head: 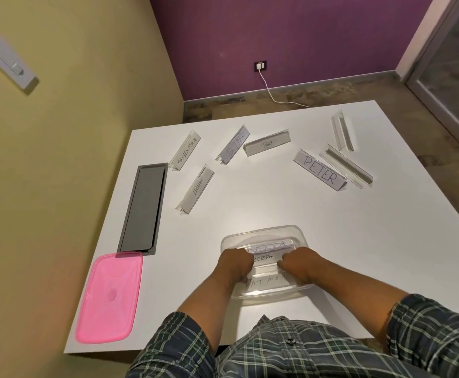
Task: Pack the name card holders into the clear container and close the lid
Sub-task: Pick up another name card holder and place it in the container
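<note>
Fingers on both hands are curled down and tucked out of sight, so only knuckles show. Looks like each hand is gripping one end of the ZEBRA holder [263, 258], though I can't tell exactly how the fingertips sit on it. Left hand [233, 261] is on the left end, right hand [300, 264] on the right end, both palms down inside the clear container [263, 233]. Wrists are bent slightly and the bare forearms angle in from the near edge, with plaid sleeves [427, 323] rolled up by the elbows.

Inside the container there's also a holder reading ROSA-something [269, 245] on the far side of the ZEBRA one, and a BATMAN holder [263, 285] on the near side, lying flat under the wrists. Container sits near the front edge of the white table [277, 203], right in front of the person.

Pink lid [111, 296] is lying flat at the near left corner, well apart from the container, so it's not on yet. Just beyond it is a grey cable hatch [143, 208] set into the tabletop.

Scattered across the far half of the table: SUPERMAN [186, 150], ELEPHANT [195, 190], one that reads something like BUTTER [233, 144], TIGER [267, 143], PETER [319, 169], plus two blank-looking holders [345, 166] [342, 130] at far right.
</note>
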